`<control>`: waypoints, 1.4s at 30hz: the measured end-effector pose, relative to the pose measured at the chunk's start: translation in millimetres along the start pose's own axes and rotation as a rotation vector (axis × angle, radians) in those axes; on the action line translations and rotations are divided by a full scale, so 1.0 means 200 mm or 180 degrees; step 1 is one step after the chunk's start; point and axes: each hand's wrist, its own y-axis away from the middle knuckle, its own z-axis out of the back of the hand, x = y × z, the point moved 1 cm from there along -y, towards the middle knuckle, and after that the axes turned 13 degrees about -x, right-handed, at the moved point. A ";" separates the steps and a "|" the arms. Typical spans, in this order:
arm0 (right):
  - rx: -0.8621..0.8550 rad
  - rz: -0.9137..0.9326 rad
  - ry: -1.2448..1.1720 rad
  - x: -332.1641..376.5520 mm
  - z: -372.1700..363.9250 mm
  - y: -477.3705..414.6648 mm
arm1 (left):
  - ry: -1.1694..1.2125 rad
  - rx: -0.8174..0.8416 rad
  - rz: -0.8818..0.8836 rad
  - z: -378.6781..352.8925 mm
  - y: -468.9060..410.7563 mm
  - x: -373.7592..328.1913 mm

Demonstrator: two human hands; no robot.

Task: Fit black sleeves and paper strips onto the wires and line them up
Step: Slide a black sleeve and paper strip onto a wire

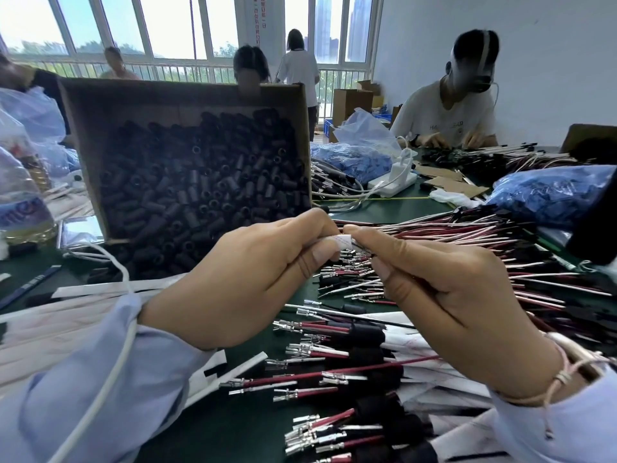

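Left hand (247,279) and right hand (444,289) raised over table (394,203), both grips pinching one white paper strip (342,242); box of black sleeves (200,182) behind.

Bottle label (20,210), left of cardboard box (83,105): partial letters "me". Red characters on banner (258,18) above box, unreadable.

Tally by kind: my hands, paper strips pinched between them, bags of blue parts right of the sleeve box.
Hands: 2, left hand and right hand
Paper strip pinched: 1
Bags of blue parts: 2
Total: 5
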 end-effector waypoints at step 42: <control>0.1551 -0.0756 0.0040 -0.12 -0.06 -0.03 | -0.0994 0.1075 0.0251 -0.12 -0.02 0.03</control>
